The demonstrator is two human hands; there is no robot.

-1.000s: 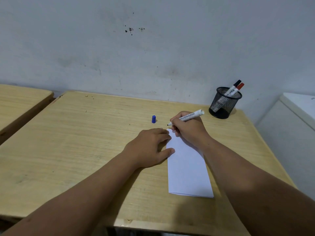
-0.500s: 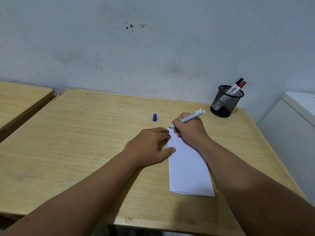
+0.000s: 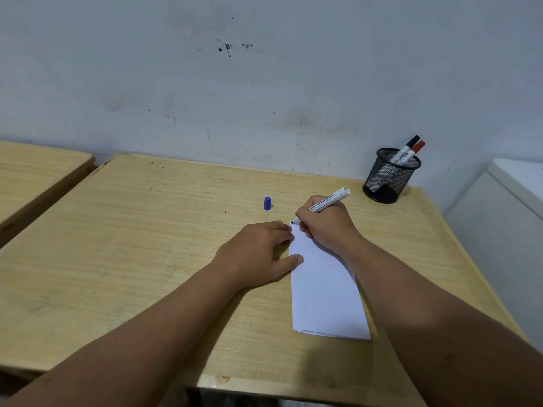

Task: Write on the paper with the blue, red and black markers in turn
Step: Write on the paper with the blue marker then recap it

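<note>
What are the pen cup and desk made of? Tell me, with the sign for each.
Pen cup: looks like black metal mesh; you can see the markers through its wall. Desk: wood or wood-look laminate, matte, with pale grain lines; which one is unclear.

Only tiny, unreadable print along the held marker (image 3: pixel 326 201) barrel.
</note>
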